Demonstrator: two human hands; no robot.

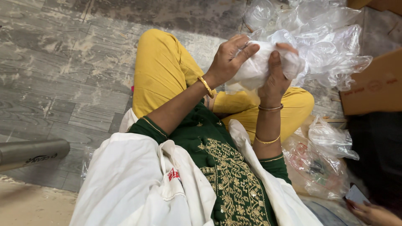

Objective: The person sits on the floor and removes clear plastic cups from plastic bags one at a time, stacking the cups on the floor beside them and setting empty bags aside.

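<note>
Two hands meet at chest height over the person's crossed legs, and everything else spreads out around them. Largest is the grey plank floor (63, 75), bare across the left half of the view, which gives the most open room for moving on that side. Next in size is the heap of clear plastic bags (322, 46) at upper right, lying just behind the hands and crowding that side, with a brown cardboard box (372, 83) beside it and a second bag of packed items (318, 163) by the right knee. A grey metal tube (29, 152) lies at the left edge, well apart from the work.

Smallest and central is the crumpled white plastic bag (259, 67), held up in the air between both hands. The left hand (228, 58) is curled about its left side, thumb and fingers pinching the film. The right hand (276, 73) is closed around the right side, fingers wrapped over the top.

By my reading, the step in hand is working the bag's film between the fingers, perhaps parting or bunching it; I cannot tell which. A next move would call for a firm pinch on each side and a small pull apart, kept clear of the heap behind. Another person's hand (370, 213) with a phone sits at lower right.
</note>
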